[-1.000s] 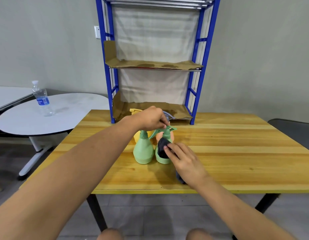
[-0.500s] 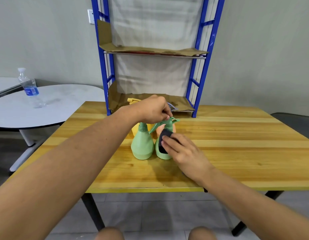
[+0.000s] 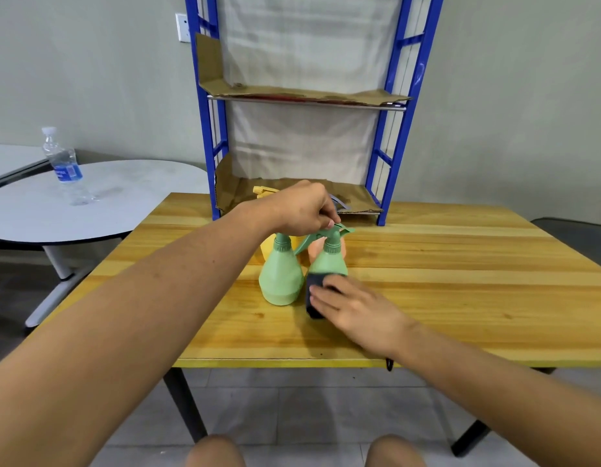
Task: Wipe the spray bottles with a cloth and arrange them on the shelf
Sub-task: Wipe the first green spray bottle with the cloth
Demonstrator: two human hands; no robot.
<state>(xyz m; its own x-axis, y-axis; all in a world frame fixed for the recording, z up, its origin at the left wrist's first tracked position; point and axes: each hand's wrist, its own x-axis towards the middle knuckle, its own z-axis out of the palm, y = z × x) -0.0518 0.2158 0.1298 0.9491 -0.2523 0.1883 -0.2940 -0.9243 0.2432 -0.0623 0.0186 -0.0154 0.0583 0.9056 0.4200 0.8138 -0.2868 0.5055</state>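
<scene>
The left hand (image 3: pixel 301 207) reaches over the group of bottles and pinches the spray head of the right green bottle (image 3: pixel 327 261) between curled fingers, holding it upright on the table (image 3: pixel 460 291). The right hand (image 3: pixel 351 308) lies against the lower front of that same bottle with its fingers straight, pressing a dark cloth (image 3: pixel 314 294) flat onto the bottle's body; the cloth covers the lower part of the bottle and hangs down to the tabletop.

Just beside it on the left stands a second green bottle (image 3: pixel 280 279), upright, with its body touching or nearly touching the first. Behind these two, a yellow bottle (image 3: pixel 267 249) and an orange bottle (image 3: pixel 314 252) are partly hidden; only slices of their bodies show, plus a yellow trigger top behind the left wrist.

All four bottles stand on the wooden table, near its middle and in front of a blue metal shelf (image 3: pixel 398 129) that rests at the table's far edge. The shelf's levels are lined with cardboard (image 3: pixel 302 94), and a pale sheet hangs behind it. No bottle plainly stands on the shelf.

Off to the left, well apart, a round white side table (image 3: pixel 124 210) carries a clear water bottle (image 3: pixel 63 165) with a blue label. The person's bare knees show at the bottom edge.
</scene>
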